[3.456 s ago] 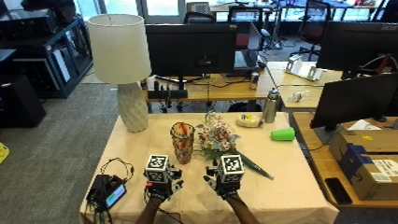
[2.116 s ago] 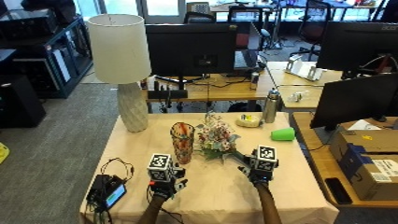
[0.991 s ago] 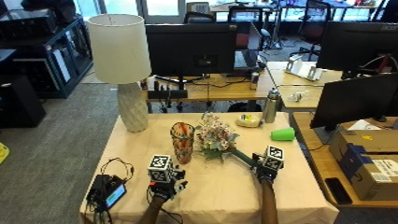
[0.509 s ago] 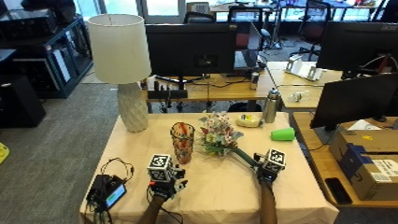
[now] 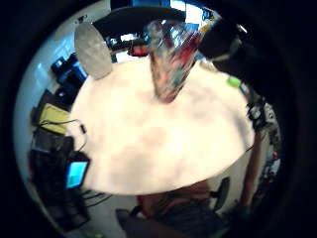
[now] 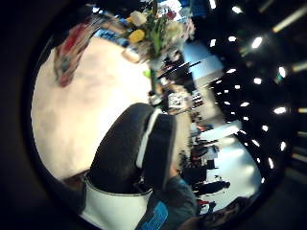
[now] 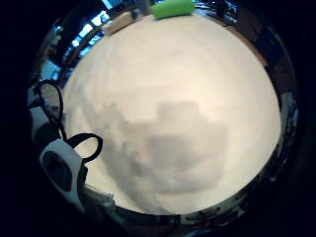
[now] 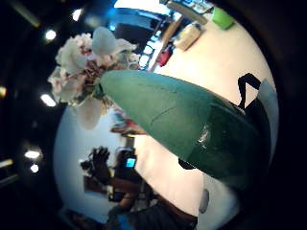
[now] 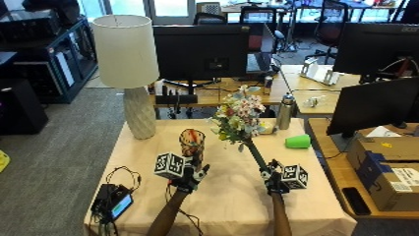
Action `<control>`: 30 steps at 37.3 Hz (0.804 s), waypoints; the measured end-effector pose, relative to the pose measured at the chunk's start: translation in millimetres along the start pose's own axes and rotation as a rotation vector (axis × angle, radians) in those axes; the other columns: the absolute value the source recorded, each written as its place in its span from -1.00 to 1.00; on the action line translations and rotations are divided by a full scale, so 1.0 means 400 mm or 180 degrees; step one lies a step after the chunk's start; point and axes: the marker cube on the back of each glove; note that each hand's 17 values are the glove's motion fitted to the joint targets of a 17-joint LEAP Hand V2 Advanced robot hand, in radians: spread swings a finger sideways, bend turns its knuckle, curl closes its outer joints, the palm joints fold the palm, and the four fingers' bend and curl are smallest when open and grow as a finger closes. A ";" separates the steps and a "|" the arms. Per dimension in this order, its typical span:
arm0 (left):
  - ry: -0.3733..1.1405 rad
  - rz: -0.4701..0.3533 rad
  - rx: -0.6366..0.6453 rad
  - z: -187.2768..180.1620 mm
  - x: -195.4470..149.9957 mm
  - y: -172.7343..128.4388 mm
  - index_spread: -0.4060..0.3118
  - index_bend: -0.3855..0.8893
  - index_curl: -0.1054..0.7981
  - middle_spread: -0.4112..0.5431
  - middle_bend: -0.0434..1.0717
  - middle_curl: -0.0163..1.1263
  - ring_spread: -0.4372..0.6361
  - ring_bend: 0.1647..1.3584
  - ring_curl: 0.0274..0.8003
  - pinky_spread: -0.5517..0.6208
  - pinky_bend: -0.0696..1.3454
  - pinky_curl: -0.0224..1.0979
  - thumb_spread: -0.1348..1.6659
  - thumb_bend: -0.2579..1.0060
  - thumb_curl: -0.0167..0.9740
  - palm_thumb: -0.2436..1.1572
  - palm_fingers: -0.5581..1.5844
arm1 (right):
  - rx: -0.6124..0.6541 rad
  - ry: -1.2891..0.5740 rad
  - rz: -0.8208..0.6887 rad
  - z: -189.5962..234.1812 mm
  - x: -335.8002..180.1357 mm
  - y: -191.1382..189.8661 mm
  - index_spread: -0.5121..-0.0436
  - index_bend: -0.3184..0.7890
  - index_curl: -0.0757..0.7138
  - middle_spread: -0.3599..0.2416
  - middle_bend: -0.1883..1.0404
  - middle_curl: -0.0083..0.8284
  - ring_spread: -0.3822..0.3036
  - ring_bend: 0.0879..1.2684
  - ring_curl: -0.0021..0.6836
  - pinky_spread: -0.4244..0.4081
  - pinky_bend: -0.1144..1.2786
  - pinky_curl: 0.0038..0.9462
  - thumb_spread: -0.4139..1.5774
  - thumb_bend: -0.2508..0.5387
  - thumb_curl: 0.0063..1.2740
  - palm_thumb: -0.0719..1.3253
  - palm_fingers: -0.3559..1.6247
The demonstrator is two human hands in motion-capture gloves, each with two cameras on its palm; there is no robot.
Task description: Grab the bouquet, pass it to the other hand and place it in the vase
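Nearest you, your right hand [image 9: 275,183] is lifted above the table [image 9: 229,206] on its right side, fingers wrapped round the lower end of the bouquet [image 9: 239,118]. The green stem wrap runs up and leftward from that hand, and the flower heads, white, pink and yellow, sit tilted up in the air over the middle of the table, just right of the vase [image 9: 192,142] and not in it. In the right thumb side palm view the green wrap [image 8: 182,124] fills the frame close to the palm, with pale blooms at its far end.

Your left hand [image 9: 187,178] is on the table's left-centre, in front of the vase. It holds nothing that you can see; whether its fingers are straight or curled, cannot tell from these views. In the left little finger side palm view the vase [image 5: 171,59] stands upright on the cloth, apart from the hand, patterned in red and mixed colours.

At the near left edge of the table lies a small black device with a lit blue screen [image 9: 114,201], cables looped beside it. Farther back, a green cup [image 9: 298,141] lies on its side toward the right edge. A metal bottle [image 9: 284,112] stands behind the bouquet, at the far right of the table. A table lamp [image 9: 131,73] with a white shade and ribbed pale base stands at the far left corner. Behind the table, dark monitors [image 9: 209,51] on desks.
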 end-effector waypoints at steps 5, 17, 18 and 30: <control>0.0332 0.0009 -0.0164 0.005 0.075 -0.070 0.02 -0.26 -0.29 0.05 -0.46 -0.31 0.14 -0.14 -0.29 0.52 -0.35 -0.33 0.34 -0.62 -0.44 -0.63 -0.02 | 0.0137 0.0021 0.0007 0.038 0.023 -0.006 0.12 0.08 0.44 -0.38 0.61 0.53 -0.43 0.62 0.78 -0.60 0.32 0.10 0.09 -0.44 0.01 0.41 0.74; 0.1588 0.0100 -0.0485 0.085 0.226 -0.194 0.29 -0.43 -0.48 0.00 -0.37 -0.25 0.06 -0.02 -0.18 0.42 -0.23 -0.24 0.28 -0.53 -0.32 -0.29 -0.10 | -0.0113 -0.0265 0.0168 0.135 -0.144 0.061 0.12 0.08 0.52 -0.38 0.63 0.56 -0.43 0.65 0.80 -0.61 0.34 0.11 0.09 -0.44 0.04 0.41 0.72; 0.1628 0.0091 -0.0450 0.087 0.236 -0.200 0.32 -0.42 -0.49 0.00 -0.36 -0.25 0.07 -0.01 -0.18 0.42 -0.22 -0.24 0.27 -0.52 -0.30 -0.25 -0.11 | -0.0154 -0.0426 0.0034 0.146 -0.170 0.062 0.12 0.08 0.53 -0.38 0.63 0.56 -0.43 0.65 0.80 -0.60 0.34 0.11 0.09 -0.44 0.05 0.41 0.72; 0.1882 0.0059 0.0178 0.090 0.313 -0.252 0.53 -0.36 -0.62 -0.05 -0.31 -0.25 -0.02 0.08 -0.18 0.34 -0.09 -0.22 0.18 -0.57 -0.20 0.01 -0.06 | -0.0431 -0.1199 -0.0225 0.266 -0.298 0.068 0.11 0.07 0.58 -0.36 0.63 0.56 -0.42 0.64 0.79 -0.61 0.34 0.11 0.09 -0.44 0.07 0.40 0.72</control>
